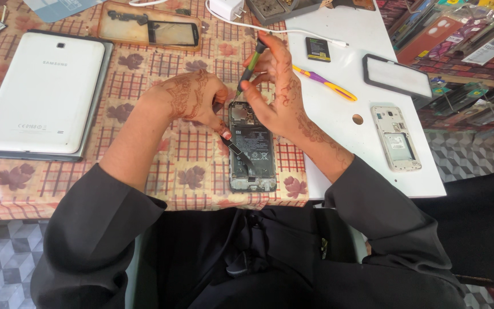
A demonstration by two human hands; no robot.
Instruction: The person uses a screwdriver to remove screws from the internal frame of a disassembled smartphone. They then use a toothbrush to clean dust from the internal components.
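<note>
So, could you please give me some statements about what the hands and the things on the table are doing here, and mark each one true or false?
1. The right hand holds a green-handled screwdriver over the opened phone. True.
2. The left hand rests on the white tablet. False: it is at the opened phone's left edge; the tablet lies apart to the left.
3. The opened phone lies on the checked tablecloth. True.
4. The purple and yellow tool is in the left hand. False: it lies untouched on the white board.
5. A second phone frame lies on the white board. True.
</note>
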